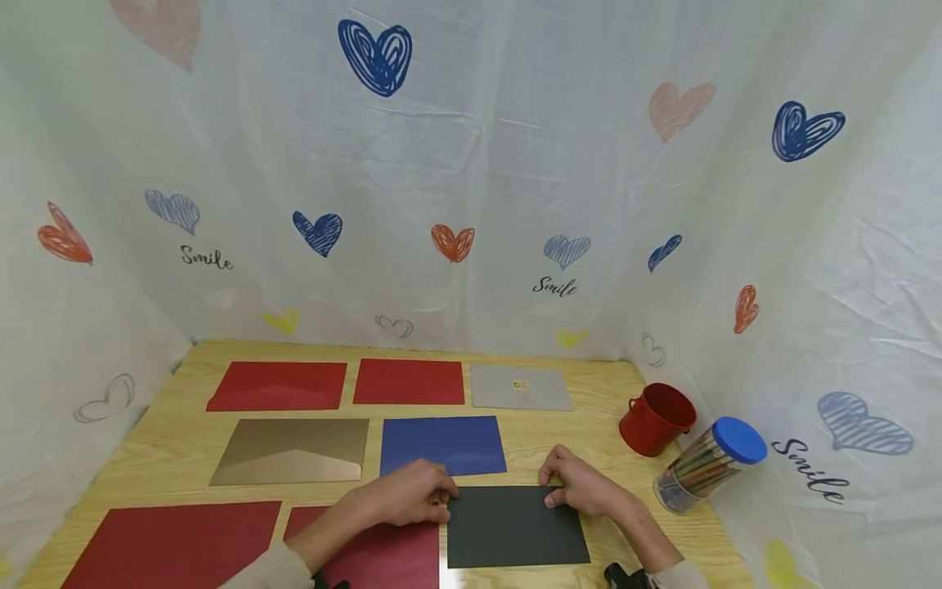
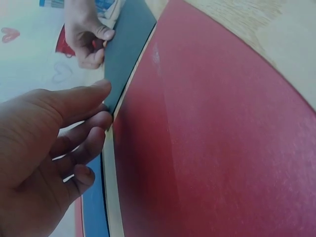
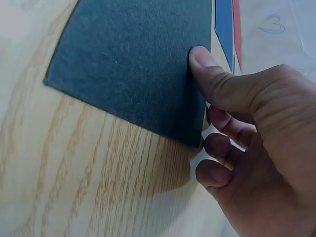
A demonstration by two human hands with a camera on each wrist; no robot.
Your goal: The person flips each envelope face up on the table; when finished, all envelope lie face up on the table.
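A dark grey-green envelope [image 1: 518, 527] lies at the front of the table, its plain face up. At its top edge near the right corner, my right hand [image 1: 585, 484] pinches it, thumb on the face and fingers behind, as the right wrist view shows. My left hand [image 1: 412, 492] is at the top left corner, with thumb and index finger [image 2: 102, 118] pinching there and the other fingers curled loosely. Under my left forearm lies a dark red envelope [image 2: 212, 128]. A blue envelope [image 1: 443, 446] lies just behind the left hand.
More envelopes lie in rows: a gold-brown one [image 1: 290, 450], a grey one [image 1: 540, 388] with a small gold mark, and several red ones [image 1: 409, 382]. To the right stand a red bucket [image 1: 643, 425] and a blue-lidded jar [image 1: 695, 474] of pencils. A heart-printed curtain [image 1: 471, 164] surrounds the table.
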